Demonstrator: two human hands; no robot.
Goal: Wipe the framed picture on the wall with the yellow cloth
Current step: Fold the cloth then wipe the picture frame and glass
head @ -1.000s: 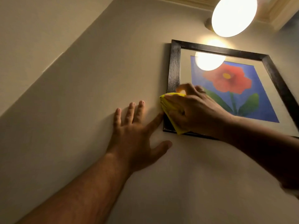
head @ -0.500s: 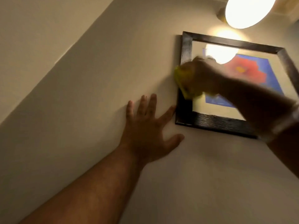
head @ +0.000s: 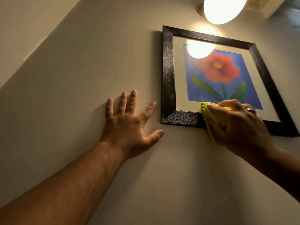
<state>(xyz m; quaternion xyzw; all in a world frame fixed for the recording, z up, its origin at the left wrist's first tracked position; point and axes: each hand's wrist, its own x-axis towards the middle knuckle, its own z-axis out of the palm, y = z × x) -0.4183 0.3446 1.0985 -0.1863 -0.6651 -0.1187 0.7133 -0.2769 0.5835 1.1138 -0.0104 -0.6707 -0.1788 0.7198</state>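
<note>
Framed picture of a red flower on blue hangs at the upper right of the frame, its lower edge under a person's right hand. That hand, a ring on one finger, is closed around a bunched yellow cloth and presses it against the glass and the dark bottom rail, at centre right. The left hand lies flat against the pale wall just beside the frame's lower left corner, fingers spread wide and holding nothing, index fingertip close to the frame but apart from it. Its bare forearm runs down to the lower left of the frame. A lit round lamp glows above the picture at the top right, and its bright reflection shows in the upper part of the glass.
</note>
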